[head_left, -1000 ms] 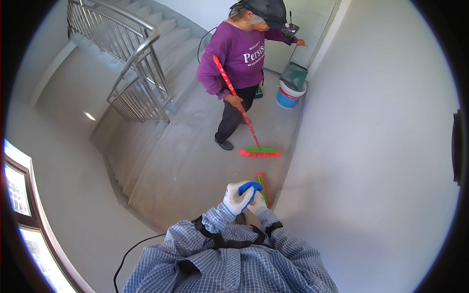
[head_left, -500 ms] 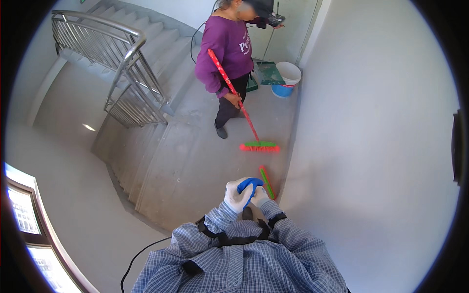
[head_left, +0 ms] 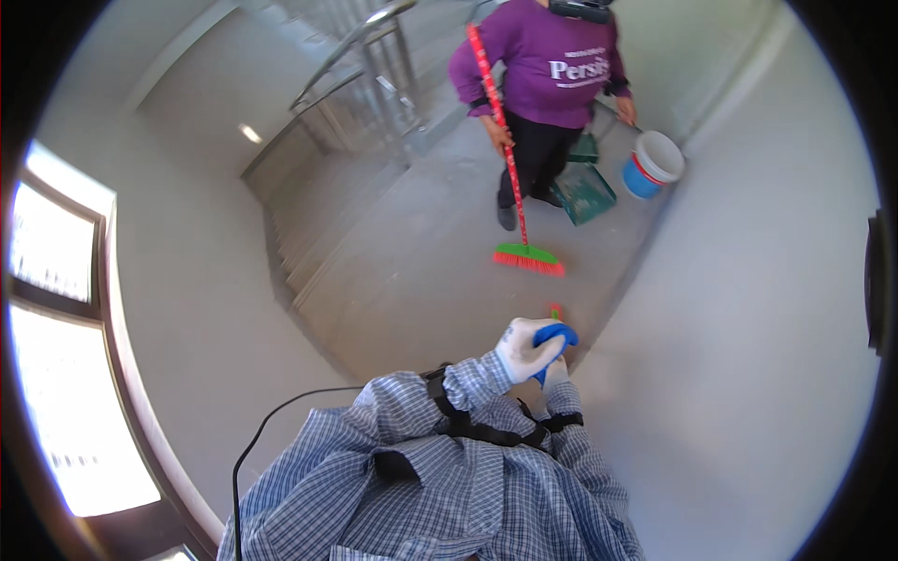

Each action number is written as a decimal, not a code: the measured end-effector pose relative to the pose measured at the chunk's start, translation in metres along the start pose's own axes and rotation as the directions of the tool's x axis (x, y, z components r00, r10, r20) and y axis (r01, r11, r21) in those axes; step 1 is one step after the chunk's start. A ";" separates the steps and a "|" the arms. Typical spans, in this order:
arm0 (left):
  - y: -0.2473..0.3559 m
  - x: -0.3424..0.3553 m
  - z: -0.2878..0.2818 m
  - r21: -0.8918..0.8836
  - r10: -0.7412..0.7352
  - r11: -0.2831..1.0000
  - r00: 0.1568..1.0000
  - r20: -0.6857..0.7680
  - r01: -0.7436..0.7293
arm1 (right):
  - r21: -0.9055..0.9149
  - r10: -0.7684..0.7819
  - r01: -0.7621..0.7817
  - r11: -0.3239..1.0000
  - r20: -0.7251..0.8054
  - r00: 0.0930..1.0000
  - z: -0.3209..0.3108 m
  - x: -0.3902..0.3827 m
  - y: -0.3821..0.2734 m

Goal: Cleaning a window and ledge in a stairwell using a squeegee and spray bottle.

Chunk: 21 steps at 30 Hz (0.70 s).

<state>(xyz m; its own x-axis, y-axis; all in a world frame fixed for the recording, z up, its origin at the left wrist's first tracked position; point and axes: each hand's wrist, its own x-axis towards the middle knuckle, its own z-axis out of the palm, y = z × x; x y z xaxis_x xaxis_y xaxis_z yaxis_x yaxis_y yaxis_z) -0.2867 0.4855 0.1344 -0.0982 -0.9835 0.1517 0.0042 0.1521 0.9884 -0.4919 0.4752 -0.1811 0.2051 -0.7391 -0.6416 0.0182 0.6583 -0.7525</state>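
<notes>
My left hand (head_left: pixel 529 351), in a white glove with a blue palm, is closed and pressed against my gloved right hand (head_left: pixel 554 371), which is closed beneath it and mostly hidden. What they grip is hidden. Just beyond them shows the red-and-green head of a second broom (head_left: pixel 556 311). Farther ahead a person in a purple top (head_left: pixel 575 51) holds a red-handled broom (head_left: pixel 526 257) with its green head on the floor. Their other hand holds the handle of a green dustpan (head_left: pixel 585 194) that rests on the floor beside their feet.
A white-and-blue bucket (head_left: pixel 644 176) stands by the right wall (head_left: pixel 730 355), with another green dustpan (head_left: pixel 582 150) behind the person. Steel railings (head_left: pixel 374 70) and descending stairs (head_left: pixel 299 262) lie at the left, a bright window (head_left: pixel 75 402) at the far left. A black cable runs by my left arm.
My view has swung, shifting the scene rightward. The person has turned more toward me and lowered the green dustpan from the bucket to the floor. My hands are still together.
</notes>
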 end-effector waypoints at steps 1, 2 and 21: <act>0.002 -0.001 -0.001 0.007 -0.001 1.000 1.000 -0.007 0.001 | -0.062 -0.018 0.017 0.998 -0.020 1.000 -0.004 -0.008 -0.003; 0.003 -0.003 -0.001 0.013 -0.003 1.000 1.000 -0.011 0.003 | -0.109 -0.032 0.028 0.994 -0.034 0.999 -0.007 -0.013 -0.006; 0.002 -0.006 -0.003 0.023 0.072 0.997 0.997 -0.027 -0.072 | -0.267 -0.007 -0.007 0.964 -0.048 0.999 -0.035 -0.038 -0.035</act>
<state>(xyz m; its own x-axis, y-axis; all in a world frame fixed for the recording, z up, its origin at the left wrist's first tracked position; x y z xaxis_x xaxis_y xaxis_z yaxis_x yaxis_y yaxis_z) -0.2830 0.4913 0.1359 -0.0704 -0.9723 0.2230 -0.0115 0.2243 0.9745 -0.5342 0.4752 -0.1351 0.1576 -0.7494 -0.6431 -0.2452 0.6011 -0.7606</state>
